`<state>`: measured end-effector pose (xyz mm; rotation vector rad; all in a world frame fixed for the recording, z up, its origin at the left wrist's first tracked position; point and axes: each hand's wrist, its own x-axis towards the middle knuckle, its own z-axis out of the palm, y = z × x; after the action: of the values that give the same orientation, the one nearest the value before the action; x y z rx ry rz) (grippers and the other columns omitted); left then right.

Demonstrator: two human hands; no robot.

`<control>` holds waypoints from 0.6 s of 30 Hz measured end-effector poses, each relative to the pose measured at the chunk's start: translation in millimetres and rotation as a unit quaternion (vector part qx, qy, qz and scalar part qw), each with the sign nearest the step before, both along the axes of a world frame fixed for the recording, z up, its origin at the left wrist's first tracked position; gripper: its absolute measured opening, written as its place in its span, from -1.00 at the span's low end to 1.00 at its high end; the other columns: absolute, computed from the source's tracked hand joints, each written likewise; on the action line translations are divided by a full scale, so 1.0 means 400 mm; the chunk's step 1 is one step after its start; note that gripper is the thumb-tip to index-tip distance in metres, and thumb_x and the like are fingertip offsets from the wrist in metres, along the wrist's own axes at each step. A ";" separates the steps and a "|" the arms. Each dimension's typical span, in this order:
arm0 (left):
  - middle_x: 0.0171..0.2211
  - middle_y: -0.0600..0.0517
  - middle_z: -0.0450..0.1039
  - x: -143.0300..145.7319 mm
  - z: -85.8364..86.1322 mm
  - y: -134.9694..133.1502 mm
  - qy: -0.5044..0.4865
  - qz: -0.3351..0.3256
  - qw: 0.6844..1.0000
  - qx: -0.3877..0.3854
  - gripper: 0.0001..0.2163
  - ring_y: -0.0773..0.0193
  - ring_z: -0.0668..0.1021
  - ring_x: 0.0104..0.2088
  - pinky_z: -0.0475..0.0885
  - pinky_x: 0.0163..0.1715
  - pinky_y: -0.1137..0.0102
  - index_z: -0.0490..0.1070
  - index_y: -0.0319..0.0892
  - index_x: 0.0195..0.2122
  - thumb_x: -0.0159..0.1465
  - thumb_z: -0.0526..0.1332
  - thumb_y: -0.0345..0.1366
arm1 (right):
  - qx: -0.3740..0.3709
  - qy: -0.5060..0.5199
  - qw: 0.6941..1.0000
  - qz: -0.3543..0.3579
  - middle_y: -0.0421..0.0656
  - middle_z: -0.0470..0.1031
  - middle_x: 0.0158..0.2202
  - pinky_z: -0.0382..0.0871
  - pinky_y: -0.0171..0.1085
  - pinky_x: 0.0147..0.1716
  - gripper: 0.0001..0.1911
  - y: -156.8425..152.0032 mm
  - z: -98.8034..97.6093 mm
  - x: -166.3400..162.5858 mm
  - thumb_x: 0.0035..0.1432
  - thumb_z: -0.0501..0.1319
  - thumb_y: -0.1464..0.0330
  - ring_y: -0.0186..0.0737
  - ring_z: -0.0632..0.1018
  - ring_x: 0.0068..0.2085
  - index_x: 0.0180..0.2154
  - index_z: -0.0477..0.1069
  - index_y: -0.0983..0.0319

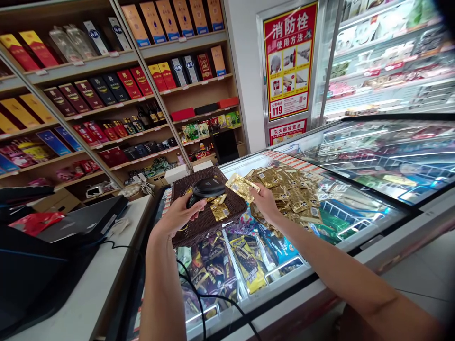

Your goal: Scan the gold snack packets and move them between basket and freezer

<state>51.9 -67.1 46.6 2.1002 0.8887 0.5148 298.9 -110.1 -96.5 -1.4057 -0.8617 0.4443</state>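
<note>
My left hand (183, 212) is wrapped round the handle of a black barcode scanner (209, 186), held over a dark brown woven basket (192, 231). A few gold packets (220, 211) lie inside the basket under the scanner. With my right hand (265, 201) I pinch a shiny gold packet (241, 187) at the basket's right rim, close to the scanner's head. Just right of that hand spreads a heap of similar gold packets (298, 192) on the freezer's glass top. The scanner's underside faces down, so its window is hidden.
Beneath the glass of the chest freezer (359, 237) lie wrapped ice creams (249, 263). A black cable (213, 296) loops across the front. At left stands a counter (121, 260) with dark equipment. Shelves of boxed goods (103, 90) line the back wall; a chiller (387, 61) is at right.
</note>
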 end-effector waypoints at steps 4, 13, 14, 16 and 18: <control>-0.55 0.15 0.27 0.003 0.007 -0.008 0.001 0.006 1.000 0.003 -0.64 0.38 0.30 -0.53 0.19 -0.51 0.48 0.31 -0.14 -0.41 0.17 0.22 0.08 | 0.009 -0.002 1.000 -0.005 -0.37 0.06 -0.67 0.14 -0.33 -0.56 -0.39 0.000 0.002 0.003 0.13 0.10 0.00 -0.34 0.16 -0.60 0.01 0.44 0.33; -0.54 0.12 0.32 -0.001 -0.002 0.008 0.048 0.017 0.999 0.012 -0.60 0.33 0.34 -0.52 0.21 -0.51 0.46 0.31 -0.13 -0.39 0.15 0.19 0.15 | 0.013 -0.022 1.000 -0.016 -0.33 0.13 -0.68 0.05 -0.32 -0.59 -0.45 0.008 -0.014 0.018 0.17 0.08 0.06 -0.29 0.21 -0.61 0.02 0.44 0.29; -0.53 0.12 0.32 -0.002 -0.003 0.010 0.048 0.016 0.999 0.011 -0.60 0.33 0.35 -0.52 0.21 -0.51 0.46 0.32 -0.13 -0.38 0.16 0.19 0.15 | 0.012 -0.026 0.999 -0.017 -0.34 0.13 -0.68 0.05 -0.32 -0.59 -0.45 0.010 -0.016 0.019 0.18 0.08 0.06 -0.29 0.21 -0.61 0.02 0.44 0.29; -0.54 0.13 0.32 0.000 -0.002 0.011 0.045 0.009 0.999 0.012 -0.60 0.34 0.35 -0.52 0.22 -0.50 0.47 0.33 -0.14 -0.38 0.15 0.20 0.14 | 0.006 -0.036 0.999 -0.023 -0.34 0.13 -0.67 0.05 -0.32 -0.58 -0.45 0.011 -0.017 0.019 0.19 0.06 0.07 -0.29 0.21 -0.61 0.03 0.43 0.30; -0.54 0.13 0.32 0.002 0.003 0.009 0.040 0.008 0.999 0.013 -0.60 0.35 0.34 -0.52 0.22 -0.50 0.47 0.33 -0.15 -0.38 0.15 0.21 0.14 | -0.008 -0.056 0.998 -0.033 -0.33 0.15 -0.66 0.06 -0.32 -0.56 -0.46 0.011 -0.014 0.020 0.21 0.04 0.09 -0.29 0.23 -0.60 0.04 0.42 0.31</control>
<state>52.7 -63.6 47.8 2.1520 0.9496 0.4547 306.8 -105.9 -101.9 -1.4811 -0.9011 0.3260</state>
